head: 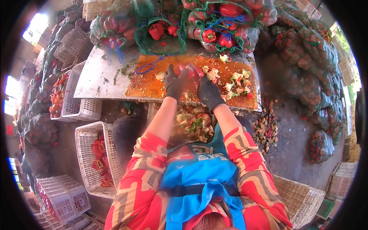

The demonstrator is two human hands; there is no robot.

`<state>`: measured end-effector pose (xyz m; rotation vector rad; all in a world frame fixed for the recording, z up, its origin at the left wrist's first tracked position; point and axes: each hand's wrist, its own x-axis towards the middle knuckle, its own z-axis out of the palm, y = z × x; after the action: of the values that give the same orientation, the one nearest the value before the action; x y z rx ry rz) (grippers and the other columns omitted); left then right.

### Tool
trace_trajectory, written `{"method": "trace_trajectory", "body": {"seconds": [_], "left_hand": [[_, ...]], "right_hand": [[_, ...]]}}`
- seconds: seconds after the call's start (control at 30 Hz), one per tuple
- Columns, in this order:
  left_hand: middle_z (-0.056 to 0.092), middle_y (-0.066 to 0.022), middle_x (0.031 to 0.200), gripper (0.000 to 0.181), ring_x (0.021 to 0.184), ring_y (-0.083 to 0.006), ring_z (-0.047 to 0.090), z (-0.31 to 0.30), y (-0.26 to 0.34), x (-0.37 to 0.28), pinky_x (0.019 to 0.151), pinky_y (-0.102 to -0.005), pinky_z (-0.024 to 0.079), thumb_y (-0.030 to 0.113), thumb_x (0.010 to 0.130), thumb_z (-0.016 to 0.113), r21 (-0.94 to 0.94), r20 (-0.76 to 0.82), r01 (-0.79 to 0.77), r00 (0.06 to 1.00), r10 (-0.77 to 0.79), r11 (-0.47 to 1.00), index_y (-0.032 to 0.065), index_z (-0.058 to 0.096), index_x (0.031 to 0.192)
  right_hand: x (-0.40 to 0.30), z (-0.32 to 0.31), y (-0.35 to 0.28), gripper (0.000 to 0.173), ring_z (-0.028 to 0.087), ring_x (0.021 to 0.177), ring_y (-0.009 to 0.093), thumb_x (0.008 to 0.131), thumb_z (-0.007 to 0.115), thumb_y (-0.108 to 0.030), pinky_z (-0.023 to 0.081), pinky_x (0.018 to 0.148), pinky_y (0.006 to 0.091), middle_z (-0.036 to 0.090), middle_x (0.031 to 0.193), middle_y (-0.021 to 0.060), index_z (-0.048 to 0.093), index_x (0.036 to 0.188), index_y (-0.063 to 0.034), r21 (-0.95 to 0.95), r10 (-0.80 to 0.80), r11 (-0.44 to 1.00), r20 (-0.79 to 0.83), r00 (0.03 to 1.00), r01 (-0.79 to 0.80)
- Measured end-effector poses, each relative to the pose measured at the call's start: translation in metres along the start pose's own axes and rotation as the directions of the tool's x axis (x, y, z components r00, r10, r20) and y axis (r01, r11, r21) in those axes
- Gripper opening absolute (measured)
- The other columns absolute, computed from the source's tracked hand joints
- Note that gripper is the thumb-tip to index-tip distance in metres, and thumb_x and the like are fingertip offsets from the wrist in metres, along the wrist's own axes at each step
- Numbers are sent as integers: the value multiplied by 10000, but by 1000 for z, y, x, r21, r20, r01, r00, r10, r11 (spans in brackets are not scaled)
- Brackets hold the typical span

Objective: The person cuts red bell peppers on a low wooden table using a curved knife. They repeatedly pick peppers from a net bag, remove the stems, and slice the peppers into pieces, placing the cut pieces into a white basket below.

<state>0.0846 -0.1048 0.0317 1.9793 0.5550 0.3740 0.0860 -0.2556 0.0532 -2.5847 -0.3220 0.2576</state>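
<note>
Both my hands wear dark gloves and are over an orange cutting board [149, 83] on a pale table. My left hand [174, 83] touches the left side of a red bell pepper [187, 72], its fingers spread around it; the area is blurred. My right hand [209, 90] is closed beside the pepper's right side, where a red-edged blade or pepper piece shows; I cannot tell which. Cut pepper cores [237, 83] with seeds lie right of my right hand. Behind the board, an open green mesh bag [161, 43] holds red peppers.
Full mesh bags [224, 34] of peppers stand at the table's back, and more are stacked at right [304, 57]. A white plastic crate [97, 161] with pepper pieces stands at lower left. Pepper cores [195, 123] are heaped below the table's front edge, others on the floor at right.
</note>
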Motion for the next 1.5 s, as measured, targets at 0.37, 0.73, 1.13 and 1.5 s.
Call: {"method": "trace_trajectory", "body": {"seconds": [0.37,0.73,1.13,1.5], "left_hand": [[492,-223,1167,639,1143,-382,431,3,35,1,948,-451,365,514,696,635,-341,311,208,945,-99,917,54,504,1119],[526,-280,1138,693,1091,-407,472,24,23,-4,934,-438,376,546,725,627,233,-56,38,998,-26,972,79,505,1222],[581,-259,1089,632,1060,-385,540,18,25,-3,906,-421,418,499,732,632,195,-25,47,999,-43,980,79,547,1197],[537,-264,1130,686,1124,-407,464,20,7,9,944,-447,371,558,714,580,93,67,48,996,-55,995,133,499,1247]], "right_hand": [[19,-11,8,286,579,921,423,828,538,-207,470,775,462,596,926,298,539,981,35,39,-43,998,110,993,39],[12,22,14,267,564,976,411,808,501,-150,448,830,461,592,981,287,547,992,37,164,67,983,64,996,-77],[10,27,-2,270,567,973,413,778,550,-144,458,822,455,600,953,288,584,959,53,290,125,949,23,992,-126],[24,66,21,295,577,958,388,796,534,-190,459,800,480,599,995,264,556,1024,-3,258,-86,963,33,996,74]]}}
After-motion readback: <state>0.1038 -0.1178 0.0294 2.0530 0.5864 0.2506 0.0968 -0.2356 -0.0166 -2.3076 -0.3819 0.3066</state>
